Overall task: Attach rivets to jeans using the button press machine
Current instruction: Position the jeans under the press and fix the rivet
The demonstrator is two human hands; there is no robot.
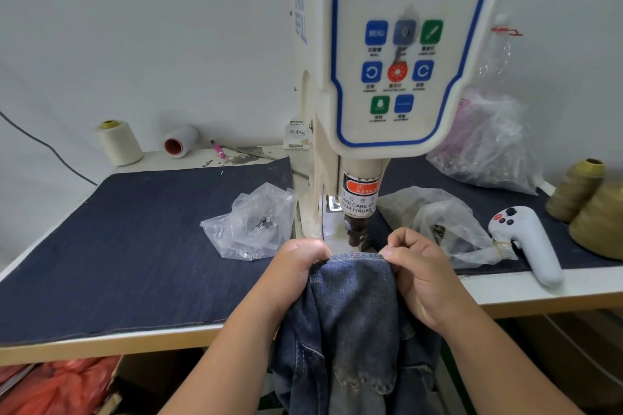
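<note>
Dark blue jeans hang from the table's front edge, their stitched top edge lying just below the punch of the white button press machine. My left hand grips the jeans' top edge on the left side. My right hand pinches the same edge on the right. A small pink mark shows on the denim edge between my hands. A clear bag of silver rivets lies left of the machine. Another clear bag with dark metal parts lies to the right.
A dark denim mat covers the table. A white controller lies at the right front. Thread cones stand far right, a cream cone and a roll at the back left. A large plastic bag leans behind.
</note>
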